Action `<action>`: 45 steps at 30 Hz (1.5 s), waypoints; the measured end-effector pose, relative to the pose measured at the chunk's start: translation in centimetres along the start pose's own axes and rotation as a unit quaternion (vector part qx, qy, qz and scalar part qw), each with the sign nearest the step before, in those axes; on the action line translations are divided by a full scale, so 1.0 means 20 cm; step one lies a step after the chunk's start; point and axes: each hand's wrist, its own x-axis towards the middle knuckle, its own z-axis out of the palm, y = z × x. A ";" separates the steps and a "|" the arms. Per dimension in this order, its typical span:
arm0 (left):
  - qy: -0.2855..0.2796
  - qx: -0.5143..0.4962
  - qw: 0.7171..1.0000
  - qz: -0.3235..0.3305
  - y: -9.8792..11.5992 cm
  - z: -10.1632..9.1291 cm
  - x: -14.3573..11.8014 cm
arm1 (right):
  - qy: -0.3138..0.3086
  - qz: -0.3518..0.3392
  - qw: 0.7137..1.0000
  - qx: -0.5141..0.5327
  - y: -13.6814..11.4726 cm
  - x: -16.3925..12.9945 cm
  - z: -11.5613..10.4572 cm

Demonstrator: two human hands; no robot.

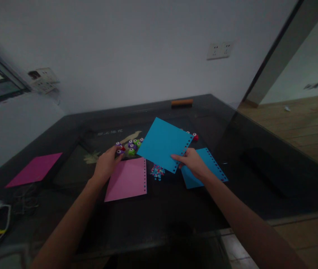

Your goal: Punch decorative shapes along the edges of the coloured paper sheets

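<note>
Desk (175, 213): beyond the pale-pink sheet (129, 179), left hand (106, 161) curled at balls (132, 152), grip indeterminable; rightward, right hand (194, 162) pinched a blue sheet (163, 144), positioning apparently in hand, steadiness needed next.

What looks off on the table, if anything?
Mainly the small pink, blue and white bits: loose in a heap on the dark tabletop, no container around them, so possibly spilled, possibly deliberate. The tilted blue sheet is just held by the right hand. No damage shows, though the picture is dim.
</note>
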 end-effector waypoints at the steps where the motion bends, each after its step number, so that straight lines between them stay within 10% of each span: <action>1: 0.019 -0.053 0.998 -0.008 0.03 -0.02 -0.01 | -0.002 0.002 1.000 0.012 0.00 0.00 0.00; 5: -0.023 -0.337 0.940 -0.045 0.22 -0.06 -0.10 | -0.005 0.009 0.998 0.059 0.00 -0.01 0.01; 11: -0.227 -0.713 0.658 -0.081 0.54 0.03 -0.25 | 0.005 0.013 0.994 0.112 -0.01 -0.01 0.02; 18: -0.279 -0.764 0.550 -0.187 0.59 0.09 -0.33 | -0.028 0.059 0.985 0.162 -0.01 -0.02 0.02; 33: -0.258 -0.733 0.615 -0.136 0.56 0.05 -0.34 | 0.014 0.054 0.989 0.137 0.04 -0.02 0.09; 45: -0.250 -0.640 0.718 -0.114 0.57 0.04 -0.33 | 0.050 -0.017 0.997 -0.054 0.02 -0.07 0.11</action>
